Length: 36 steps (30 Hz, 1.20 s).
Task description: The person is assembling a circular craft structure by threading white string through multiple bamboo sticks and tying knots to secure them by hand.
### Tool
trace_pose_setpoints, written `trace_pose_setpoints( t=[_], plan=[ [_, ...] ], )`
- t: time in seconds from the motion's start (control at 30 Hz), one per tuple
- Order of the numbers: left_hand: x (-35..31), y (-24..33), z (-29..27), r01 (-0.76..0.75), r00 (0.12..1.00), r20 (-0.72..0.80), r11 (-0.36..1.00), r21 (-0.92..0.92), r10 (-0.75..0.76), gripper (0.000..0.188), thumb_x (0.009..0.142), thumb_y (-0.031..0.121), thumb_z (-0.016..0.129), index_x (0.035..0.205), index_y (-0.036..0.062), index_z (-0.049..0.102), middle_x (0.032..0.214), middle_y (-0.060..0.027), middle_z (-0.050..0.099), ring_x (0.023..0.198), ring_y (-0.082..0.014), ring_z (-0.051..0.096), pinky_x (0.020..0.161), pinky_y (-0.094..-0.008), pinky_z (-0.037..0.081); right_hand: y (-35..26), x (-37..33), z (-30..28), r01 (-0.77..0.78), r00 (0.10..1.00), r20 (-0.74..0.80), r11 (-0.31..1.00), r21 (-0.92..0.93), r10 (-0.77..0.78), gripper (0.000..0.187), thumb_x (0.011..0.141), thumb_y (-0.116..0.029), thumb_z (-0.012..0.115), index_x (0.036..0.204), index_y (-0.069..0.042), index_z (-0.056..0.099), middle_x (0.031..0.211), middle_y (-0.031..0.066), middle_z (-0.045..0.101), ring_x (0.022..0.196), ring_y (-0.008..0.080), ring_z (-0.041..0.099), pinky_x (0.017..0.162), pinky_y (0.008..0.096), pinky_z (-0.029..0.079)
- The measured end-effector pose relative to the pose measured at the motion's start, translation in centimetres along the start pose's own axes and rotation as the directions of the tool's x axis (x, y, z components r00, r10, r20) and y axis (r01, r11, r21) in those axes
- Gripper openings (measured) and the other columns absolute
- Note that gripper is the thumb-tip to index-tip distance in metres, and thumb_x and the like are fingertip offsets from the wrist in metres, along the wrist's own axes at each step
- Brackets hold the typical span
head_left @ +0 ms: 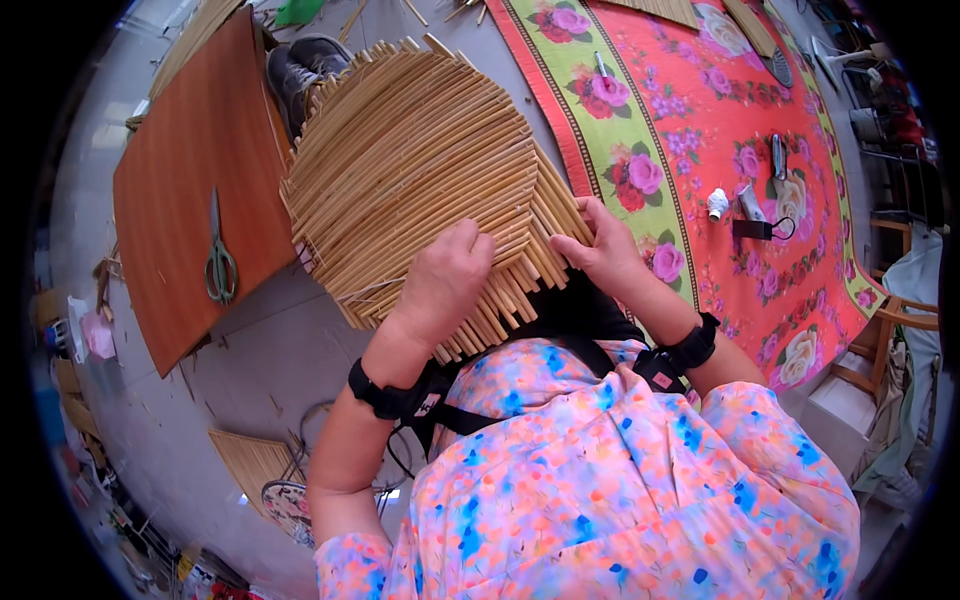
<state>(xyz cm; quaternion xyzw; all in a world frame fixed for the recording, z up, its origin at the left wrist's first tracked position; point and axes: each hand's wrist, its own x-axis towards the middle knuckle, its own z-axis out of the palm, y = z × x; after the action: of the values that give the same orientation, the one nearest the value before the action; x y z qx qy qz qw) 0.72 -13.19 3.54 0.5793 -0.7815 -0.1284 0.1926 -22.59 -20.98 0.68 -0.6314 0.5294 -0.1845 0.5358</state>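
On my lap lies a rounded panel of thin, straw-coloured reed stalks, set side by side. At its right edge another row of stalks runs at an angle to the rest, and loose ends stick out toward me. My left hand rests over the near part of the panel with its fingers curled closed; what they pinch is hidden. My right hand grips the right edge, thumb on top and fingers at the rim. A thin pale strand lies across the stalks near my left wrist.
Green-handled scissors lie on a brown board at left. A shoe shows beside the panel. On the red flowered cloth at right are a white spool-like thing, a black clip-like thing and a pen.
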Motion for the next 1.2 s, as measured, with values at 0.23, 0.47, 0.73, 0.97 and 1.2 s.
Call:
trace_pose_setpoints(
  t=[0.23,0.47,0.73,0.97,1.2],
  plan=[
    [1.8,0.6,-0.7,-0.117,0.99,0.07,0.99,-0.076,0.123,0.005,0.087,0.01,0.06,0.085,0.0062,0.057,0.083,-0.0091,0.053,0.08,-0.0278,0.061,0.068,-0.0394,0.052,-1.0,0.4,-2.3,-0.023,1.0,0.014,0.982,0.186,0.021,0.044,0.083,-0.013,0.078,0.118,-0.001,0.056,0.098,0.0112,0.07,0.084,0.0157,0.069,0.069,0.0287,0.056],
    [1.4,0.3,0.1,0.017,0.999,-0.035,0.983,-0.181,-0.023,0.009,0.086,0.008,0.067,0.087,0.0063,0.059,0.083,-0.0093,0.055,0.077,-0.0292,0.062,0.065,-0.0401,0.051,-2.8,-1.2,-1.5,0.299,0.876,-0.22,0.841,-0.45,-0.429,0.05,0.073,-0.014,0.083,0.117,-0.005,0.061,0.108,0.0107,0.063,0.102,0.0267,0.062,0.086,0.0372,0.051],
    [1.4,0.6,0.4,0.041,0.995,-0.084,0.977,-0.207,-0.06,0.008,0.086,0.008,0.067,0.088,0.0056,0.06,0.084,-0.0095,0.056,0.077,-0.0294,0.062,0.065,-0.0395,0.05,-4.1,-2.3,1.3,0.52,0.735,0.024,0.54,-0.661,-0.678,0.043,0.067,-0.028,0.083,0.106,-0.017,0.069,0.111,0.0011,0.06,0.11,0.0267,0.055,0.098,0.0433,0.039],
    [1.3,0.6,0.2,0.034,0.996,-0.079,0.979,-0.199,-0.051,0.009,0.085,0.008,0.068,0.088,0.0057,0.06,0.084,-0.0094,0.055,0.078,-0.0288,0.062,0.065,-0.0394,0.051,-2.9,-1.4,1.2,0.559,0.695,0.047,0.497,-0.664,-0.718,0.03,0.069,-0.029,0.081,0.096,-0.02,0.073,0.106,-0.0013,0.063,0.109,0.0248,0.055,0.098,0.0444,0.04],
    [1.2,0.5,0.3,0.008,0.996,-0.088,0.987,-0.158,-0.022,0.009,0.085,0.009,0.068,0.088,0.0064,0.06,0.084,-0.0087,0.055,0.078,-0.0279,0.062,0.066,-0.0389,0.051,-2.9,-1.3,1.3,0.548,0.705,0.019,0.529,-0.648,-0.709,0.026,0.073,-0.031,0.08,0.096,-0.021,0.073,0.105,-0.0023,0.063,0.108,0.0238,0.056,0.105,0.0505,0.036]
  ],
)
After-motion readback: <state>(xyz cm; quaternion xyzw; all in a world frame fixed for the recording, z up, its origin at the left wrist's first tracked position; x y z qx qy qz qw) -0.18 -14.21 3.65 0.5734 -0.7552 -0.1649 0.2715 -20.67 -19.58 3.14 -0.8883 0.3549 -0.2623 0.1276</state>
